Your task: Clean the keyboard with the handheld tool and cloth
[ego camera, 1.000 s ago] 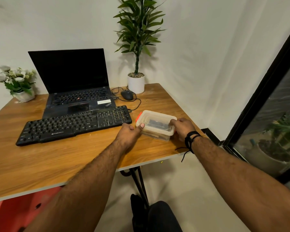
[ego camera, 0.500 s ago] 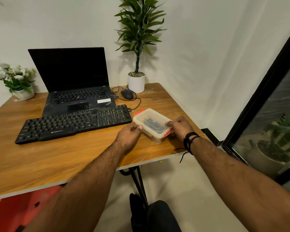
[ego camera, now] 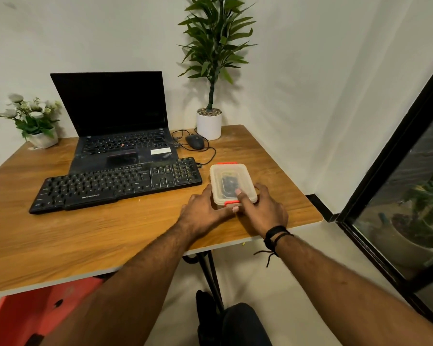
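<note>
Both hands clasp lidded box on wooden desk.

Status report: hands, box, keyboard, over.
Both hands, left and right, on lidded box, near clip shut. Keyboard untouched. Nothing in the way.

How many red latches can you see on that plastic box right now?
2. One red latch sits on the far end of the plastic box; the other red latch is on the near end, between both hands. The long sides show none.
</note>
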